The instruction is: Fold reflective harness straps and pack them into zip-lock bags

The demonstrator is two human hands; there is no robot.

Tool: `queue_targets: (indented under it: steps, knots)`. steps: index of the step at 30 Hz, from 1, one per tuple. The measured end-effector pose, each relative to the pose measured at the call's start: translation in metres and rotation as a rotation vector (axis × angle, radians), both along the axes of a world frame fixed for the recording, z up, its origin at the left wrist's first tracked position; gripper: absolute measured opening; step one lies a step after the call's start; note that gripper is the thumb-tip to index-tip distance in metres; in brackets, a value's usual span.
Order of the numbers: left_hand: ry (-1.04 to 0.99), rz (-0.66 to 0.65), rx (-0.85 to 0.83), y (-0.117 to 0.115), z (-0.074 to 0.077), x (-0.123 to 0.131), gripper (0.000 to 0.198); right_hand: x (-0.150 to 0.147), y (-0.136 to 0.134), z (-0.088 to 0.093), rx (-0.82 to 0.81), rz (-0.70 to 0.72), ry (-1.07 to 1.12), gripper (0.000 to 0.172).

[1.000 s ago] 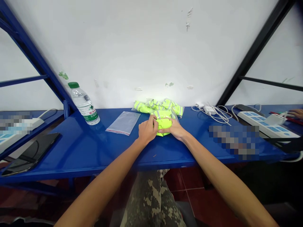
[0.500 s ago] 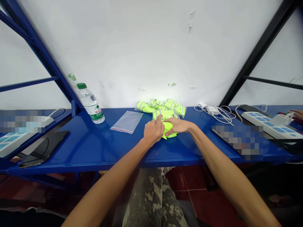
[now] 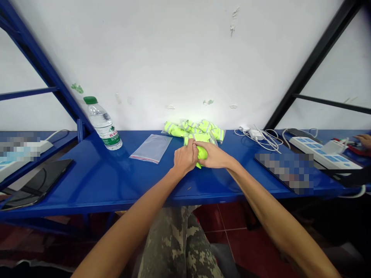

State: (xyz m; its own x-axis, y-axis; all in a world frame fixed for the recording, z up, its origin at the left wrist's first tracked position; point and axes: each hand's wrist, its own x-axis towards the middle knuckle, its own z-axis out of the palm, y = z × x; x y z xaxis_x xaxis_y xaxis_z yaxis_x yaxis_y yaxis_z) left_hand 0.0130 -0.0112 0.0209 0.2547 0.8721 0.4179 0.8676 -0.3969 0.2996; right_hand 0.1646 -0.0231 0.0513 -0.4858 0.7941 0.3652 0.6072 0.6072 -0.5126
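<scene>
We have a neon-yellow fabric bundle (image 3: pixel 202 153) gripped between both hands: our left hand (image 3: pixel 185 157) clenches its left side, and our right hand (image 3: pixel 214 155) wraps it from the right. It sits over a glossy blue metal table (image 3: pixel 72 181), just near a heap of neon reflective garments in clear plastic (image 3: pixel 194 129). Even fingertip pressure from both sides works best — it keeps the folds snug.

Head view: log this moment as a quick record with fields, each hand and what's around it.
Left hand: on the neon-yellow hi-vis fabric bundle
Right hand: on the same bundle, from its right
Behind hands: striped hi-vis pile
Hands' left: flat zip bag, water bottle
Hands' right: white charger, power strip
Far right: co-worker's hand
</scene>
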Motion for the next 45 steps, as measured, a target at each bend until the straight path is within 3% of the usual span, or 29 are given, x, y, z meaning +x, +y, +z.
queue_targets:
  steps: [3,5,9,12,17,21,23,26,30,35,39,42,45]
  knots:
    - [-0.087,0.030,-0.001,0.003,-0.003,0.000,0.039,-0.001,0.004,-0.002,-0.063,0.003,0.048,0.083]
    - [-0.177,0.067,0.010,0.004,-0.005,-0.002,0.039,-0.003,0.010,-0.005,-0.085,-0.001,0.080,0.088]
    - [-0.311,0.124,0.038,0.009,-0.005,-0.008,0.037,-0.007,0.021,-0.014,-0.135,0.064,0.132,0.059]
    - [-0.357,0.141,0.065,0.012,-0.004,-0.012,0.034,-0.011,0.027,-0.022,-0.190,0.042,0.225,0.047]
    - [-0.393,0.146,0.124,0.013,-0.002,-0.024,0.031,-0.024,0.033,-0.028,-0.237,0.014,0.336,0.043]
    - [-0.401,0.378,0.109,0.013,0.000,-0.039,0.030,-0.028,0.037,-0.031,-0.228,-0.138,0.358,0.047]
    - [-0.428,0.426,0.058,0.017,-0.002,-0.043,0.023,-0.027,0.039,-0.034,-0.226,-0.214,0.385,0.049]
    - [-0.539,0.343,0.090,0.026,-0.007,-0.045,0.009,-0.023,0.041,-0.040,-0.230,-0.283,0.433,0.051]
    - [-0.639,0.166,-0.001,0.034,-0.012,-0.043,0.018,-0.022,0.043,-0.044,-0.228,-0.341,0.479,0.055]
    - [-0.374,-0.092,-0.078,0.027,-0.004,-0.061,0.031,-0.018,0.041,-0.042,-0.218,-0.367,0.522,0.043]
    - [0.017,-0.265,-0.408,0.034,0.015,-0.085,0.052,-0.013,0.040,-0.045,-0.298,-0.391,0.641,0.049]
    - [-0.001,-0.326,-0.508,0.054,0.027,-0.092,0.046,-0.011,0.040,-0.047,-0.423,-0.387,0.834,0.057]
    - [-0.151,-0.344,-0.675,0.074,0.027,-0.086,0.029,-0.010,0.039,-0.045,-0.508,-0.384,0.989,0.058]
